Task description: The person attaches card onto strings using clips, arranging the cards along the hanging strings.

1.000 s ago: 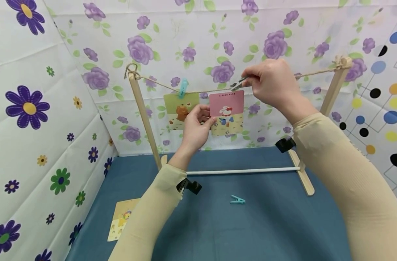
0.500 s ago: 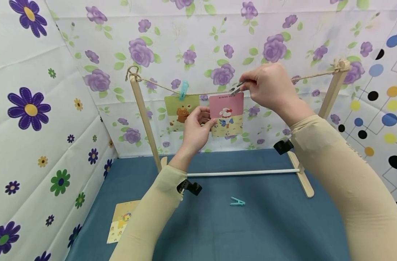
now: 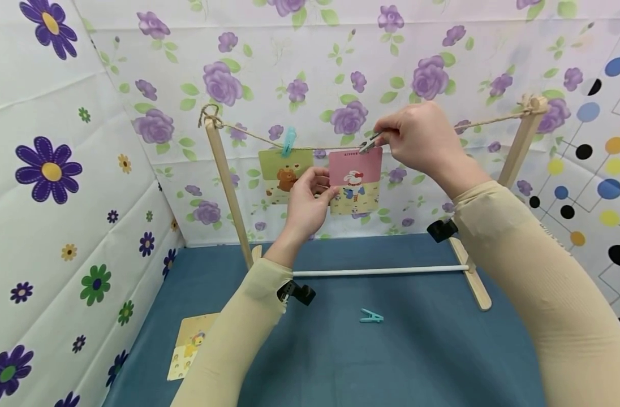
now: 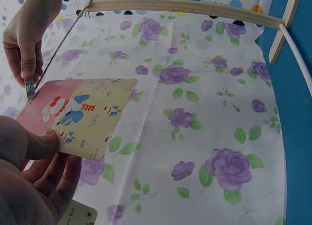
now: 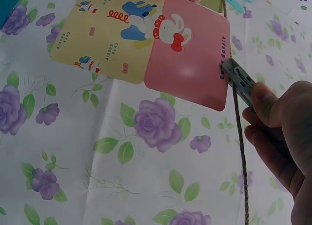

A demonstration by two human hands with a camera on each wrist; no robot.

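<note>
My left hand (image 3: 308, 204) pinches the left edge of a pink and yellow rabbit card (image 3: 354, 169), thumb in front and fingers behind. The card hangs upright just under the twine (image 3: 249, 134). Between thumb and fingers my right hand (image 3: 423, 134) pinches a grey clothespin (image 5: 239, 78), whose tip is at the card's top edge and the twine in the right wrist view. To the left, a green bear card (image 3: 285, 169) hangs from the twine by a blue clothespin (image 3: 289, 141), its lower right part behind my left hand.
Wooden posts (image 3: 227, 189) hold the twine at both ends, with a white rod (image 3: 381, 271) low between them. A blue clothespin (image 3: 372, 316) lies on the blue cloth (image 3: 335, 362). At the left, a yellow card (image 3: 188, 339) is partly behind my left sleeve.
The grey clothespin and my right hand have come down slightly to the pink card's top edge, and the twine sits a little lower. My left hand keeps its hold on the card.
</note>
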